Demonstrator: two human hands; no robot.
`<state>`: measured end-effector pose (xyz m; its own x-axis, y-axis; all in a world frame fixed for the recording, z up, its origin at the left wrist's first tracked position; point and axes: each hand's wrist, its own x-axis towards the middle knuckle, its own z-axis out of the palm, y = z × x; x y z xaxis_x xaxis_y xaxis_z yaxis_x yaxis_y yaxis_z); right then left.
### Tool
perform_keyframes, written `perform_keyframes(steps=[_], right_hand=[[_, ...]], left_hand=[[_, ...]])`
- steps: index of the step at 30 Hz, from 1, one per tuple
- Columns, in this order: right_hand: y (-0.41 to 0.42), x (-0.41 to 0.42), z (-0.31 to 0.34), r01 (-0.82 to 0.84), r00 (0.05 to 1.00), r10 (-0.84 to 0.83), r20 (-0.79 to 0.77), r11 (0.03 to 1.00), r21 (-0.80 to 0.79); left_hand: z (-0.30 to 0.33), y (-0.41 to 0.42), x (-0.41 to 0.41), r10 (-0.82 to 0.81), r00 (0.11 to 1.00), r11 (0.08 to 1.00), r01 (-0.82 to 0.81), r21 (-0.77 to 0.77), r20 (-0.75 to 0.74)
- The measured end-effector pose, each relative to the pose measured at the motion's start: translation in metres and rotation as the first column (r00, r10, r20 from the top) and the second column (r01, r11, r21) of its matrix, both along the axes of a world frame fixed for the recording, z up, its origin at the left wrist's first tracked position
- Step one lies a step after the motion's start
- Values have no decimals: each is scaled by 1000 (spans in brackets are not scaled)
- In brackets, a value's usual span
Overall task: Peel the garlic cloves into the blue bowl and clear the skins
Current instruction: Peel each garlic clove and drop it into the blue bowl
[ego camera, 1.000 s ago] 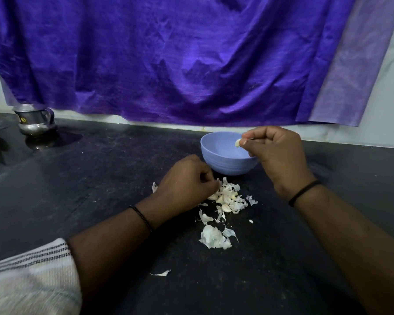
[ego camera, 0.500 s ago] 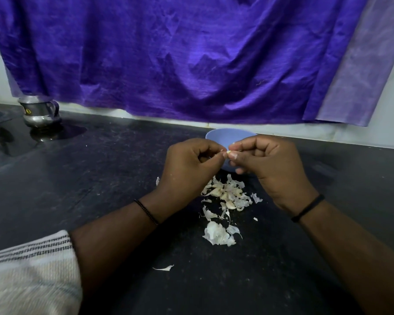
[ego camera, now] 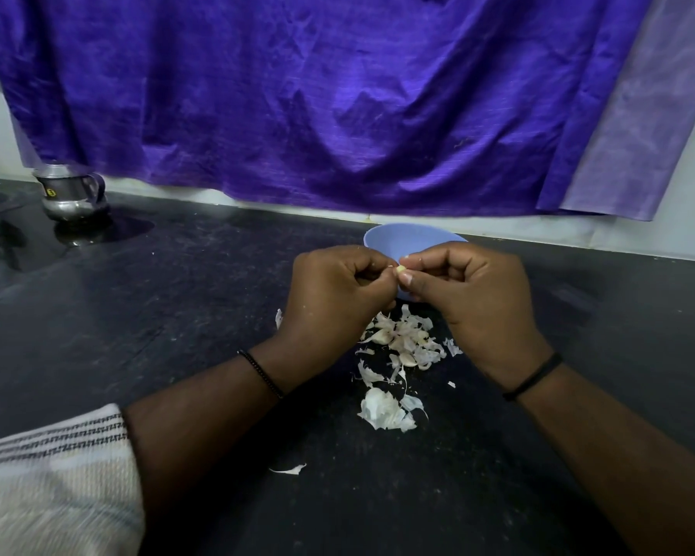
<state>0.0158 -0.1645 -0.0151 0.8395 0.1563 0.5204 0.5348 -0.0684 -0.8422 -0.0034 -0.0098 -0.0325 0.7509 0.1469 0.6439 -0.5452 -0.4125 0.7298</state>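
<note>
We are pinching a clove (ego camera: 400, 269) between left hand (ego camera: 333, 290) and right hand (ego camera: 472, 298); it may slip and miss the bowl (ego camera: 382, 238) behind.

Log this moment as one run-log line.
step: peeling | left hand + right hand: both pinch garlic clove | blue bowl: behind hands | skins: on counter
</note>
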Motion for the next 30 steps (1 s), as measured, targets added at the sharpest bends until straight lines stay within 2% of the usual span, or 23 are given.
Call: perform_keyframes(steps=[11,17,23,30], right_hand=[[1,3,-7,43,999,-42,21,999,-29],[-4,5,-3,-52,995,58,-86,997,65],[-10,8,-4,-146,958,181,-220,975,166],[-14,6,-1,-154,942,208,-262,965,213]], left_hand=[[-3,-4,1,-21,998,996,16,-88,-58],[-1,-3,5,-193,969,953,146,-267,-157],[-3,-3,7,-197,963,961,153,-231,-182],[-4,-1,4,-206,968,972,186,-144,-144]])
